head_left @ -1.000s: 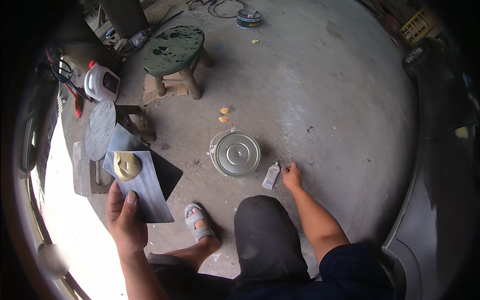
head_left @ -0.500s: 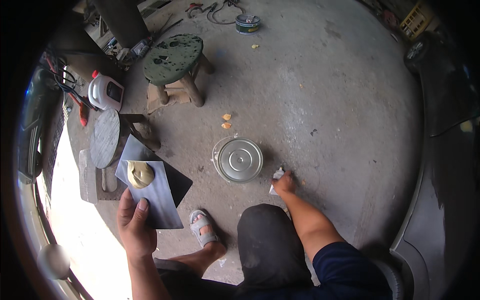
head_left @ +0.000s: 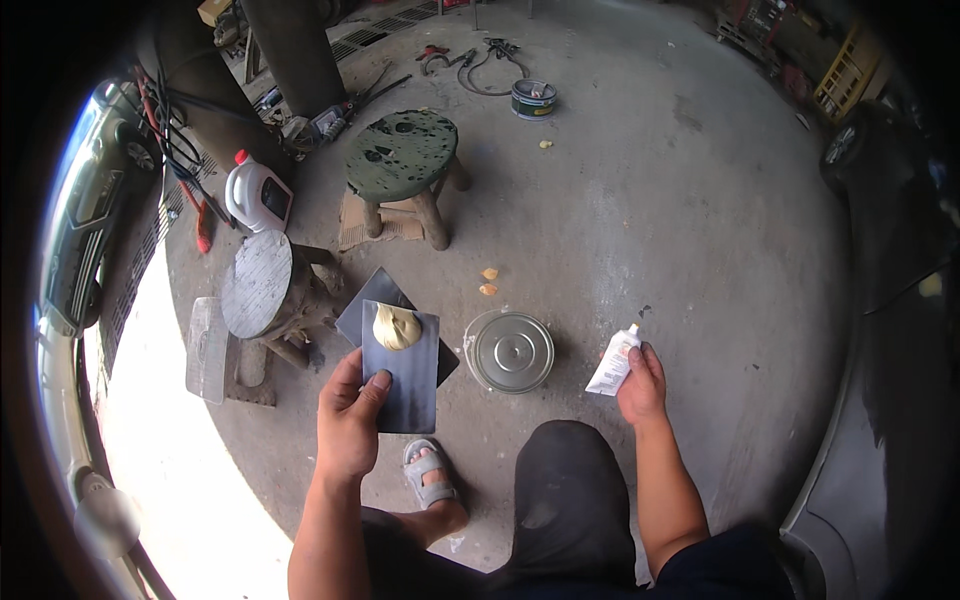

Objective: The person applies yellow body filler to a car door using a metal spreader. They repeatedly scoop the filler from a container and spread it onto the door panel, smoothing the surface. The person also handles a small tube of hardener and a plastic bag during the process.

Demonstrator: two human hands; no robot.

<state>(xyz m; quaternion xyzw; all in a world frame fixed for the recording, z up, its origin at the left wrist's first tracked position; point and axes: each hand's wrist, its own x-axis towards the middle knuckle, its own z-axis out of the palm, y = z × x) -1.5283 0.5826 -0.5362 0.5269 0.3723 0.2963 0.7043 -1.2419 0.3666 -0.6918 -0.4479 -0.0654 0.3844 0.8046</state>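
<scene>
My left hand [head_left: 350,415] is closed on two flat, dark grey spreader sheets. The front sheet [head_left: 402,385] carries a dollop of beige putty [head_left: 397,327] near its top edge. Behind it, at an angle, shows the darker back sheet [head_left: 383,288]. In my right hand [head_left: 643,385] is a white squeeze tube [head_left: 615,362], its yellowish tip pointing up, held off the floor. Between my hands, on the floor, stands a round metal can [head_left: 512,352] with its lid on.
A dark green stool [head_left: 402,155] and a tilted grey round stool [head_left: 258,285] stand at left. Near them are a white jug with a red cap [head_left: 260,192] and cables. An open tin [head_left: 534,100] sits farther off. A dark car body [head_left: 890,300] lines the right side.
My right hand has lifted the white tube from near the floor and turned it into view. My left hand with the sheets has come toward the middle. The view has shifted.
</scene>
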